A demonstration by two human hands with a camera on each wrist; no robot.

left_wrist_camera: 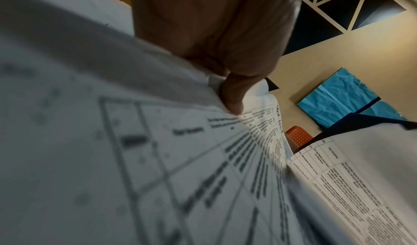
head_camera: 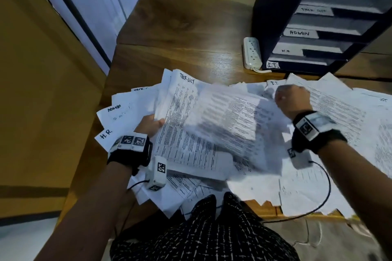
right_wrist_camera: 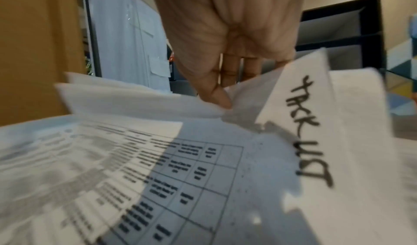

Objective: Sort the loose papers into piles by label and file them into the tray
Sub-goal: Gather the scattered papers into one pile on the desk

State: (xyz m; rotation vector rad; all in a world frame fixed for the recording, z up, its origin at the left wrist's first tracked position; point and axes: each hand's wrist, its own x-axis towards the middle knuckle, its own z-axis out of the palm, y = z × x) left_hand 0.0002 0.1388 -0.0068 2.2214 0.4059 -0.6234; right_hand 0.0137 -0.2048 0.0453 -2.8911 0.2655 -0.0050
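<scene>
- Left hand (head_camera: 151, 123) at nine o'clock: thumb (left_wrist_camera: 232, 95) clamps a sheaf of printed sheets (head_camera: 184, 125), fingers hidden underneath.
- Right hand (head_camera: 291, 99) at two o'clock pinches one motion-blurred sheet (head_camera: 231, 116) at its corner.
- Loose papers (head_camera: 331, 112) smother the desk (head_camera: 191, 34), corners hand-marked.
- Black tray (head_camera: 282, 6) at one o'clock: labelled tiers, contents unreadable.

dim, bluish light; glare on the desk (head_camera: 214, 57); moving papers (head_camera: 222, 125) blurred.

Left hand (head_camera: 151, 124) low at near left, thumb pinching down; right hand (head_camera: 291, 99) farther right, fingers curled, pinching.
</scene>
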